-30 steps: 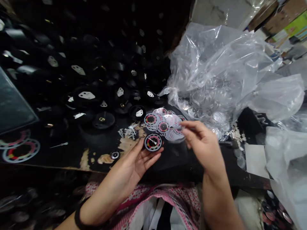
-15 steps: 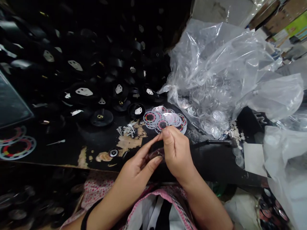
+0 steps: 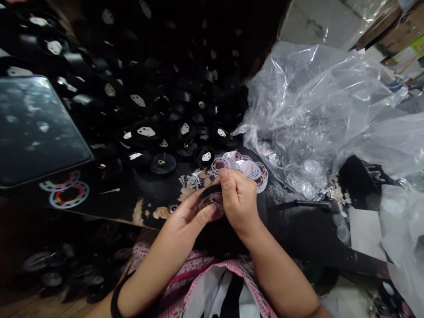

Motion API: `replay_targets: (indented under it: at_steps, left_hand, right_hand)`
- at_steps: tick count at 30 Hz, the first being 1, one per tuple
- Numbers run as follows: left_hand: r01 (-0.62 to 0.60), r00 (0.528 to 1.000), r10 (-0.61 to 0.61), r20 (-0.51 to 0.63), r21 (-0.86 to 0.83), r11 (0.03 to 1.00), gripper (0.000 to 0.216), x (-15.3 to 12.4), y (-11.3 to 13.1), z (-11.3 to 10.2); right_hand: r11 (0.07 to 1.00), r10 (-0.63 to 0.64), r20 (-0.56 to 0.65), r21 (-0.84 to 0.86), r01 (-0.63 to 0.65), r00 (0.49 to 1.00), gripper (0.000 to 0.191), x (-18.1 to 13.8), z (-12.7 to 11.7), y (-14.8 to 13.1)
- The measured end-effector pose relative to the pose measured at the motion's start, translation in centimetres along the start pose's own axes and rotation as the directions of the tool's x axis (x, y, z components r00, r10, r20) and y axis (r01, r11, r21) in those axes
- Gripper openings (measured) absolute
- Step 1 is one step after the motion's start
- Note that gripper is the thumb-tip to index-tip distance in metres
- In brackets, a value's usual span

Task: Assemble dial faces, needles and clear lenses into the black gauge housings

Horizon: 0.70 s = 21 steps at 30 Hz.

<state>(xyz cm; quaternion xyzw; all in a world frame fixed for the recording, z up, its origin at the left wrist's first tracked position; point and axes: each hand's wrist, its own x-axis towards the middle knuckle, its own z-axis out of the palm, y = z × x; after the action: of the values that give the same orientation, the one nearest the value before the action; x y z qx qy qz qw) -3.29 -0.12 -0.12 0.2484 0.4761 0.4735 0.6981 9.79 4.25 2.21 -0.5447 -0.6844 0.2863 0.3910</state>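
My left hand [image 3: 185, 223] cradles a round black gauge [image 3: 211, 199] from below, fingers curled round its rim. Over the top of the same gauge my right hand [image 3: 237, 201] is closed, thumb and fingers pressing on its face, which is mostly hidden. Both hands meet above the front of the black worktop [image 3: 291, 229]. Just beyond them lies a loose pile of printed dial faces [image 3: 247, 168] with red and white rings. A small heap of thin metal pointers [image 3: 194, 179] lies left of that pile.
Many black round gauge bodies [image 3: 159, 128] cover the back of the table. A clear plastic bag of transparent covers [image 3: 308, 132] stands at the right. A dark tray [image 3: 33, 128] sits at the left, with two dial rings [image 3: 68, 194] beneath it. A dark tool [image 3: 311, 204] lies right.
A second ago my right hand hovered by the dial pile while the left showed the gauge face up. The right hand has come down onto the gauge and both now clasp it.
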Motion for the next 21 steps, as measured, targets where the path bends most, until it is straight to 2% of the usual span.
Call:
replay_targets:
  at_steps: [2,4,7,9,10,12,13,15,17,21]
  left_hand:
    - [0.026,0.999,-0.03,-0.024,-0.173,0.985,0.025,0.1,0.5,-0.4]
    - [0.063,0.997,-0.076,-0.033,-0.296,0.953,0.025,0.1,0.8,-0.6]
    - [0.185,0.98,-0.2,-0.013,-0.326,0.927,0.03,-0.1,1.0,-0.5]
    - [0.216,0.974,-0.227,-0.006,-0.286,0.934,0.034,-0.2,0.8,-0.6]
    - [0.178,0.983,-0.186,-0.008,-0.253,0.951,0.036,-0.1,0.7,-0.7]
    - [-0.007,1.0,0.006,-0.021,-0.07,0.998,0.038,0.0,0.7,-1.2]
    - [-0.116,0.993,0.118,-0.019,0.056,0.992,0.038,0.1,0.8,-1.5]
    - [-0.278,0.956,0.292,-0.012,0.273,0.921,0.039,0.3,1.1,-2.1]
    - [-0.331,0.934,0.358,-0.008,0.365,0.87,0.041,0.3,1.4,-2.5]
    - [-0.389,0.908,0.419,0.017,0.406,0.827,0.038,0.0,2.0,-2.5]
  right_hand:
    - [0.997,0.009,0.044,0.072,-0.012,0.999,0.039,0.2,-0.7,-0.6]
    - [0.999,0.037,0.112,0.027,-0.04,0.993,0.033,-0.1,-1.5,-1.4]
    - [0.986,0.081,0.302,-0.167,-0.031,0.95,0.034,-0.9,-2.1,-2.4]
    - [0.971,0.087,0.375,-0.24,0.006,0.923,0.032,-1.3,-2.0,-2.8]
    - [0.965,0.083,0.38,-0.261,0.02,0.921,0.03,-1.5,-2.0,-2.9]
    - [0.96,0.068,0.39,-0.277,0.047,0.918,0.025,-1.7,-1.8,-3.2]
    - [0.958,0.058,0.401,-0.28,0.063,0.914,0.023,-1.7,-1.7,-3.4]
    - [0.959,0.04,0.426,-0.27,0.085,0.904,0.023,-1.8,-1.6,-3.6]
    - [0.967,0.033,0.439,-0.24,0.082,0.898,0.025,-1.9,-1.5,-3.7]
    - [0.974,-0.001,0.415,-0.206,0.096,0.91,0.03,-2.1,-1.3,-3.6]
